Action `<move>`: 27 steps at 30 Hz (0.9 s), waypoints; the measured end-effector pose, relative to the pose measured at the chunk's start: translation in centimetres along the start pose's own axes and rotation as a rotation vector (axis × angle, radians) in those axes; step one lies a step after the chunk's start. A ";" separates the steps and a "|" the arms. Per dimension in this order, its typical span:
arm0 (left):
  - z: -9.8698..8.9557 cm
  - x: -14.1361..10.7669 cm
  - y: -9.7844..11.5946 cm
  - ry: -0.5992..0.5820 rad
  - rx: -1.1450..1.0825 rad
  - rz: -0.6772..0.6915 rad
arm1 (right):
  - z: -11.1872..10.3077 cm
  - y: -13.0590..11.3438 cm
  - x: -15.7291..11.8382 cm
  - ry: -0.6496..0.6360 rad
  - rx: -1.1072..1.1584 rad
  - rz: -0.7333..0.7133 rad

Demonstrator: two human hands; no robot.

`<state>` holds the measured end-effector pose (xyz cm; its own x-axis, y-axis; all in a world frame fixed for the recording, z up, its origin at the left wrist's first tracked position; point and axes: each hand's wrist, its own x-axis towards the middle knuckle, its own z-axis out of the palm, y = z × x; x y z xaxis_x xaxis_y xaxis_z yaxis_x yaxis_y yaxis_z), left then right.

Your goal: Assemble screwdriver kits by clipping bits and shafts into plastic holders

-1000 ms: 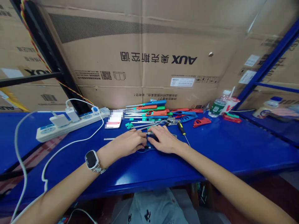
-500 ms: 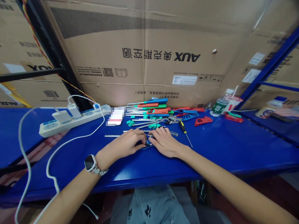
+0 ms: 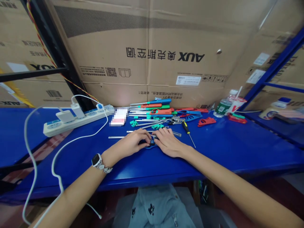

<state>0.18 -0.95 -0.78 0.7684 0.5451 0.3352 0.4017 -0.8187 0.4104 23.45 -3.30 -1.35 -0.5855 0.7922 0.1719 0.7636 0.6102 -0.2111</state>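
My left hand (image 3: 137, 142) and my right hand (image 3: 168, 143) meet low over the blue table, fingers bent in close together. Between them lies a blue lighter casing (image 3: 151, 146), mostly covered by the fingers. In it sit a small dark part and thin wires, which my left thumb and fingers pinch. My right thumb and fingers press on a small clear and metal lighter part (image 3: 154, 136), partly hidden. Metal lighter tubes (image 3: 116, 137) lie just beyond my hands. Further back is a pile of long-nosed lighters (image 3: 161, 111) with green triggers (image 3: 156, 126).
A yellow-black screwdriver (image 3: 186, 128) and red casing (image 3: 207, 121) lie to the right. Beyond stand a bottle (image 3: 222, 108) and a cup (image 3: 237, 104). At left are a power strip (image 3: 55, 128) with a trailing white cable (image 3: 78, 138) and a phone (image 3: 119, 116). Cardboard (image 3: 163, 28) walls the back.
My view has shifted slightly. My fingers have moved a little over the blue casing, with the left fingertips now nearer the right thumb. Both hands keep working at the same spot.
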 end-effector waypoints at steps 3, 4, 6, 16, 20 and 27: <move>0.1 0.1 0.1 0.010 -0.007 0.018 | 0.1 0.1 0.1 0.004 0.051 0.011; 0.2 0.2 0.2 0.011 -0.002 0.023 | 0.1 0.1 0.1 0.005 0.070 0.022; 0.3 0.3 0.2 0.012 0.004 0.031 | 0.0 0.0 0.1 0.004 0.094 0.043; 0.1 -0.8 1.5 0.021 0.205 0.099 | 0.1 -0.3 0.0 0.028 0.024 0.039; 0.4 -1.3 3.3 0.058 0.401 0.130 | 0.1 -0.3 0.0 0.034 -0.003 0.045; 1.4 -1.4 3.5 0.004 0.464 0.123 | -0.1 -0.4 0.1 0.038 0.066 0.070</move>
<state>1.22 -4.87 -1.03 0.8229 0.4387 0.3612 0.4883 -0.8710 -0.0546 23.13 -3.50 -1.15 -0.5197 0.8328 0.1909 0.7818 0.5536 -0.2869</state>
